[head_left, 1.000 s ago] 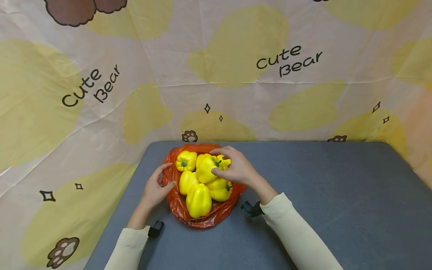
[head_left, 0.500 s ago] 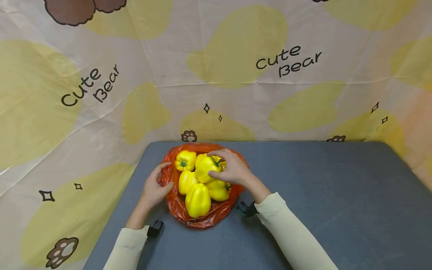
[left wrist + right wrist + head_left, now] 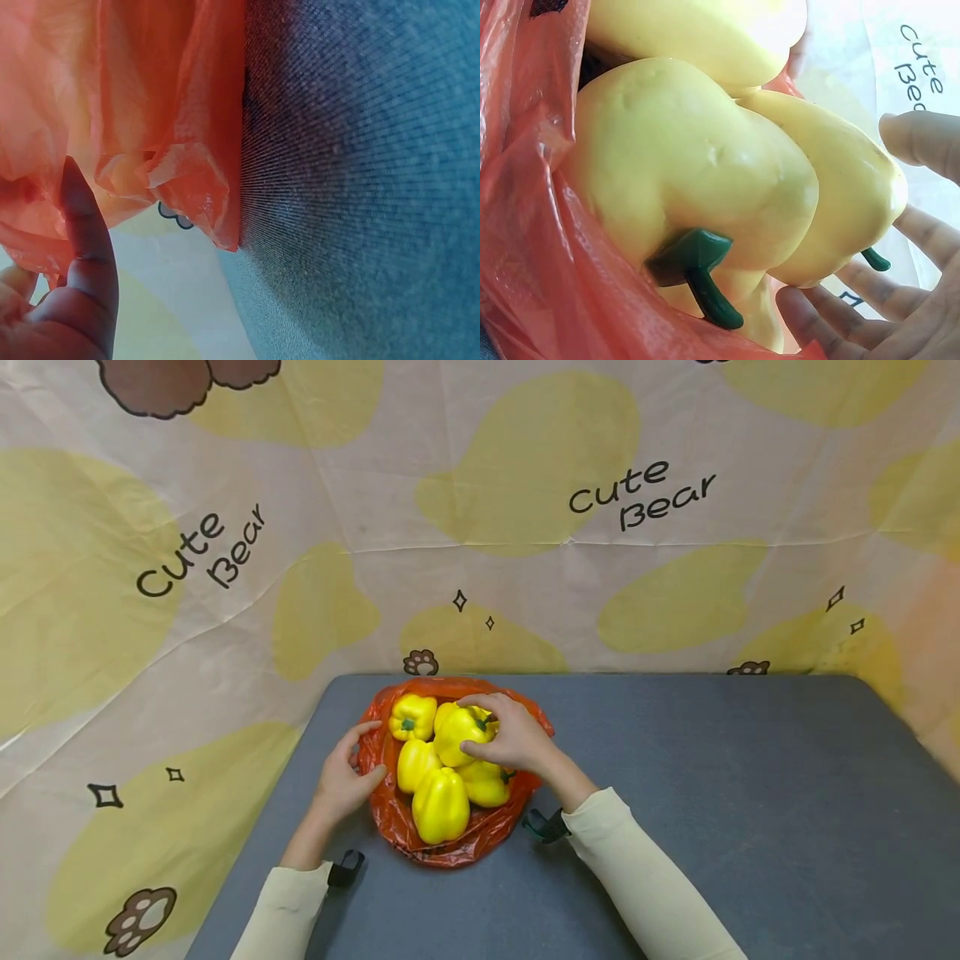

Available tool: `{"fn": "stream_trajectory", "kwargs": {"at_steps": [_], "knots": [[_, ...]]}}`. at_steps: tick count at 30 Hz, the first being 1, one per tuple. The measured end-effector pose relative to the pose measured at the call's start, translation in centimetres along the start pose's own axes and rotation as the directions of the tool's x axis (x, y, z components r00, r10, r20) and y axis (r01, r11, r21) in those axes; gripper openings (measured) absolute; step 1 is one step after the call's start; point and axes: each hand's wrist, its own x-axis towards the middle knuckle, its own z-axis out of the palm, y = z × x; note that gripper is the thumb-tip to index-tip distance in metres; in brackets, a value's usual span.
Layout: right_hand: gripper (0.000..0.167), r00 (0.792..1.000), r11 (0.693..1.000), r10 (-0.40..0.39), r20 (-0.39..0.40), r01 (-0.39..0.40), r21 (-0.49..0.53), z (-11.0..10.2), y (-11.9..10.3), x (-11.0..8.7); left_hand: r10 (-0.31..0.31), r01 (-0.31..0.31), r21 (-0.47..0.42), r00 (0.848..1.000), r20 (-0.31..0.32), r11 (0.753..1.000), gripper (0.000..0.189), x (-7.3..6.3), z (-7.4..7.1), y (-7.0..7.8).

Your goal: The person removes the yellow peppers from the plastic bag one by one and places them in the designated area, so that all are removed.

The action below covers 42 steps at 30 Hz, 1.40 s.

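Observation:
A crumpled red plastic bag [image 3: 387, 806] stands with its mouth spread, holding several yellow bell peppers with green stems. My left hand [image 3: 341, 785] touches the bag's left side, thumb and fingers apart; the left wrist view has a finger [image 3: 88, 247] against the red plastic. At the top of the pile, my right hand [image 3: 517, 739] curves its thumb and fingers round a yellow bell pepper [image 3: 453, 739]. In the right wrist view, the fingers [image 3: 930, 232] reach behind a pepper [image 3: 847, 157], the thumb on its other side. How firmly they grip is unclear.
Other peppers lie close around, one at the front [image 3: 440, 806] and one at the back left [image 3: 405, 714]. The bag stands on a dark grey table [image 3: 712, 810]. A patterned cloth [image 3: 525, 527] hangs behind the table.
My right hand has shifted slightly left, closer round the top pepper. The left hand, bag and peppers stay almost where they were.

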Motion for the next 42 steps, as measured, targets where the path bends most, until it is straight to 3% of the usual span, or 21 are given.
{"fn": "stream_trajectory", "kwargs": {"at_steps": [5,24,35,38,42], "knots": [[0.055,1.000,1.000,0.011,-0.005,-0.011,0.000,0.1,0.1,0.1,0.021,-0.021,0.010,1.000,-0.020,1.000,0.064,0.2,0.1,-0.8],[0.052,0.998,0.999,-0.001,-0.059,0.004,0.044,-1.1,-0.5,-0.6,-0.001,0.002,0.016,0.999,-0.036,1.000,0.064,0.1,0.3,-0.4],[0.052,0.997,0.996,0.014,-0.081,-0.007,0.084,-2.7,-0.9,-1.2,-0.001,0.001,0.014,1.000,-0.023,1.000,0.060,-0.8,-0.1,3.0],[0.052,0.994,0.995,0.025,-0.103,-0.015,0.094,-3.2,-1.0,-1.5,-0.009,0.009,-0.004,1.000,-0.018,1.000,0.061,-0.7,-0.1,2.4],[0.051,0.991,0.994,0.039,-0.127,-0.026,0.106,-4.0,-1.0,-1.8,-0.012,0.012,0.001,1.000,-0.022,1.000,0.064,-0.1,0.1,0.5]]}}
